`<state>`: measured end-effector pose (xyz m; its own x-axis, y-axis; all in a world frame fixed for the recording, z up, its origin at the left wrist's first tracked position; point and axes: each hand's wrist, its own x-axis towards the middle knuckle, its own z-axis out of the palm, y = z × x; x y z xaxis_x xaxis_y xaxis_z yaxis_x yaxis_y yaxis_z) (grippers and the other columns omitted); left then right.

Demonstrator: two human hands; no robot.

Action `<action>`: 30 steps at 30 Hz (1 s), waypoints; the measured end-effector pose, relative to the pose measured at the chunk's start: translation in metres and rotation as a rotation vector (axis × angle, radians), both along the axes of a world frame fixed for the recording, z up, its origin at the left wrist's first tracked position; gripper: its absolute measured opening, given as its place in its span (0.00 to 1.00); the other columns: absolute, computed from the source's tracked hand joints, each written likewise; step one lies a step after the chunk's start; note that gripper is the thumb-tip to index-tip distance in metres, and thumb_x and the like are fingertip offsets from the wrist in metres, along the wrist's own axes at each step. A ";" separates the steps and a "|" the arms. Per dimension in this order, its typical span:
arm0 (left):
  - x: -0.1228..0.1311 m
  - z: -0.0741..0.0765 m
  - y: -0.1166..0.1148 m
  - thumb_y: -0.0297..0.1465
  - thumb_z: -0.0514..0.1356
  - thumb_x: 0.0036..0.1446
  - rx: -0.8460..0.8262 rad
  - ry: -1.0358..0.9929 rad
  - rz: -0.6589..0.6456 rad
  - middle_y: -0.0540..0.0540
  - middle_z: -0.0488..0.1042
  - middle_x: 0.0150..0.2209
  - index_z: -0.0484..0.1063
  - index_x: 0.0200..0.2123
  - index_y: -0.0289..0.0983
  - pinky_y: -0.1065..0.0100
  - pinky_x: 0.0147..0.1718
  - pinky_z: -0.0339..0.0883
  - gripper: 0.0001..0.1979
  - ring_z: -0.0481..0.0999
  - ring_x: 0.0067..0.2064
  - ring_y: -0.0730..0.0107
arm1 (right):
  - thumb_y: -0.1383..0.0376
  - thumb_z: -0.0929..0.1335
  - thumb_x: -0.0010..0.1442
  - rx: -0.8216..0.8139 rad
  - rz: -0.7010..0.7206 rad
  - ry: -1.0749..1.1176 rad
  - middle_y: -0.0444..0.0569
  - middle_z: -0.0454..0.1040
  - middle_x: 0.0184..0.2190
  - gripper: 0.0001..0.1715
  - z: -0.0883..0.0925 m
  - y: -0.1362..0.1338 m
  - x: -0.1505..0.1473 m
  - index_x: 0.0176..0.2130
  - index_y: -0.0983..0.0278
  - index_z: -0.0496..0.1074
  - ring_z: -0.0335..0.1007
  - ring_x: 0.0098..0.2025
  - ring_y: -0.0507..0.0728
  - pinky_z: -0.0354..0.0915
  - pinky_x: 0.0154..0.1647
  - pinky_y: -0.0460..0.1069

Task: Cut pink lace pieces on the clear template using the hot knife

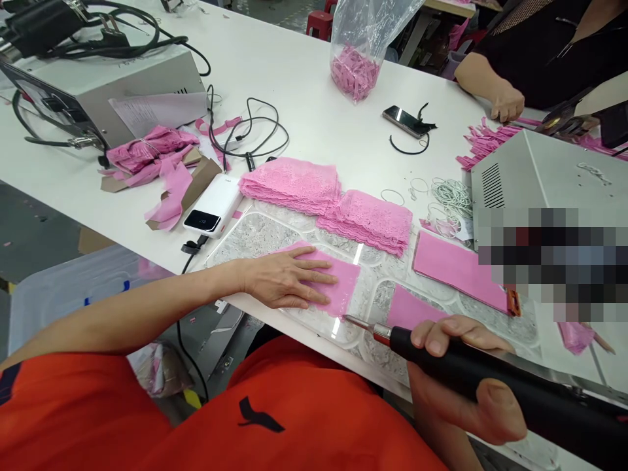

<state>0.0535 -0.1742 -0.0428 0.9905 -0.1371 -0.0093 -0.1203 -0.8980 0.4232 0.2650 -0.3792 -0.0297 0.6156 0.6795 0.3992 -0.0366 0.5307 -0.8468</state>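
Observation:
My left hand (pixel 287 278) lies flat, fingers stretched out, on a pink fabric piece (pixel 341 284) that rests on a clear patterned plate (pixel 255 235) at the table's near edge. My right hand (pixel 461 379) is wrapped round a black pen-shaped hot tool (pixel 490 376). Its metal tip (pixel 356 321) sits just right of the fabric's lower corner. A second pink piece (pixel 409 311) lies beside the tip, partly hidden by my right hand.
Two stacks of pink lace (pixel 328 199) lie behind the plate, and a flat pink sheet (pixel 456 268) to the right. A white power bank (pixel 213 206), cables, a grey machine (pixel 122 85), a bag of pink bits (pixel 356 69), a phone (pixel 405 121), rubber bands and another person's arm (pixel 490 85) are around.

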 end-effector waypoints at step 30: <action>0.001 -0.002 0.000 0.38 0.55 0.66 -0.055 -0.055 0.013 0.50 0.60 0.66 0.71 0.57 0.50 0.50 0.69 0.32 0.18 0.52 0.70 0.59 | 0.60 0.67 0.51 -0.034 0.014 -0.044 0.45 0.70 0.30 0.11 0.003 -0.002 -0.001 0.34 0.63 0.72 0.63 0.23 0.50 0.67 0.23 0.51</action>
